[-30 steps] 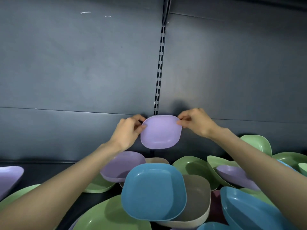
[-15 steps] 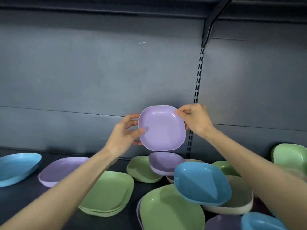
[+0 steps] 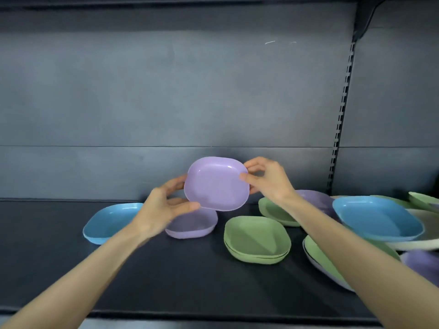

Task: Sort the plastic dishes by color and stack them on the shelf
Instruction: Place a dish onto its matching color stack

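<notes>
On the dark matte shelf, a stack of smooth green rounded-square plastic dishes, a lilac plastic dish and a blue plastic dish are set. Just above the lilac one, a second glossy lilac dish is gripped by its rim in the left hand and right hand, before the grey back panel. It has been carried leftward, away from the slotted upright.

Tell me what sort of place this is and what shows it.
Probably a shop or stockroom shelving bay: a dark shelf, a slotted upright in the back panel, and many matching plastic dishes, such as the green stack.
</notes>
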